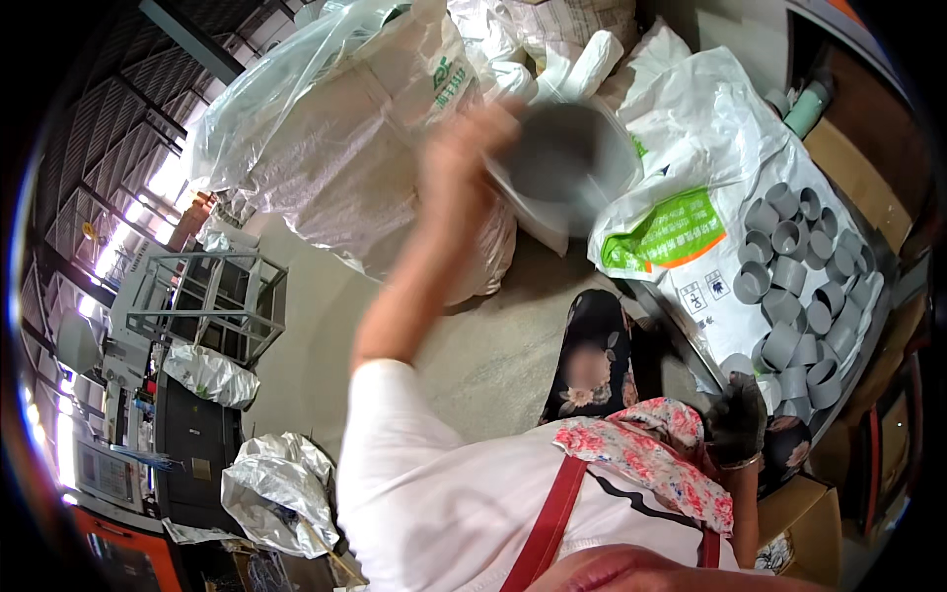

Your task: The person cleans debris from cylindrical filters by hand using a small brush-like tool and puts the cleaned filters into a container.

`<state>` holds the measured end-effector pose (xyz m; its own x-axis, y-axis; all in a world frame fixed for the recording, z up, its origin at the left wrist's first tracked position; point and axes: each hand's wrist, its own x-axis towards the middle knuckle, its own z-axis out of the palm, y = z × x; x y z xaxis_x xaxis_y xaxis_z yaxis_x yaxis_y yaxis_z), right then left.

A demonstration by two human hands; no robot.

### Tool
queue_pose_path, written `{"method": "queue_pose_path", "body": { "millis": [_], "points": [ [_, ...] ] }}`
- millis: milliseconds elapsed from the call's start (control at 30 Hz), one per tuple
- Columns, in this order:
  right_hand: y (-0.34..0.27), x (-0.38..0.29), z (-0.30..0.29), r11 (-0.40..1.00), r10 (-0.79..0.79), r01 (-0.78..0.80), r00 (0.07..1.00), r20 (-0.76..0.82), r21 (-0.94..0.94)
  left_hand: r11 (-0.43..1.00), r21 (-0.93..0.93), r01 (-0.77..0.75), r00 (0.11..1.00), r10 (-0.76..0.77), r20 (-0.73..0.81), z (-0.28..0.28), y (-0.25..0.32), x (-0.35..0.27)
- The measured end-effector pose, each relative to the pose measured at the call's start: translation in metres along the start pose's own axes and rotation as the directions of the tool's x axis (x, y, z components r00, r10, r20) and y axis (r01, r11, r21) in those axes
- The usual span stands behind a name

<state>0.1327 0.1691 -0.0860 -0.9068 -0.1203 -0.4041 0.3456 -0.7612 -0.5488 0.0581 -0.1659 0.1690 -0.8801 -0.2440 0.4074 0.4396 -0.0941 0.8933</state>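
Observation:
My left hand (473, 140), bare and blurred by motion, is raised out in front at the rim of a round open container (570, 166). The container is tilted with its dark grey mouth toward me; its contents cannot be made out. My right hand (738, 414) wears a dark glove and rests low by my knee, at the near edge of a pile of short grey plastic pipe sleeves (788, 277). A pale sleeve (737, 365) touches or lies just behind its fingertips; whether it is gripped is unclear. The sleeves lie on a printed white plastic sack (710, 288).
A large woven sack with a clear liner (348, 148) stands ahead on the left, more white sacks (562, 44) behind it. To the left are a grey metal frame (214, 296) and a crumpled white sack (281, 492). A cardboard box (806, 525) sits beside my right arm.

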Motion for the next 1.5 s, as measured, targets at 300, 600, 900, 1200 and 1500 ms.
{"method": "queue_pose_path", "body": {
  "millis": [300, 600, 900, 1200, 1500],
  "points": [
    [0.005, 0.000, -0.037, 0.999, 0.034, -0.034, 0.992, 0.119, 0.004, 0.867, 0.446, -0.223, 0.719, 0.455, -0.525, -0.110, 0.194, 0.195],
    [-0.008, -0.015, -0.020, 0.926, -0.222, 0.216, 0.975, 0.015, -0.311, 0.846, 0.513, -0.144, 0.986, 0.167, 0.002, -0.043, -0.038, 0.144],
    [-0.075, -0.046, -0.045, 0.826, -0.470, 0.387, 0.875, -0.120, -0.410, 0.775, 0.632, 0.001, 0.888, -0.291, 0.355, 0.066, -0.238, 0.022],
    [-0.143, -0.097, -0.106, -0.120, -0.889, 0.293, 0.394, 0.235, -0.948, 0.746, 0.661, -0.079, 0.421, -0.576, 0.701, 0.117, -0.353, -0.108],
    [-0.162, -0.031, -0.116, 0.211, -0.769, 0.224, 0.639, -0.020, -0.952, 0.715, 0.694, -0.084, 0.344, -0.633, 0.693, 0.154, -0.339, -0.078]
  ]
}}
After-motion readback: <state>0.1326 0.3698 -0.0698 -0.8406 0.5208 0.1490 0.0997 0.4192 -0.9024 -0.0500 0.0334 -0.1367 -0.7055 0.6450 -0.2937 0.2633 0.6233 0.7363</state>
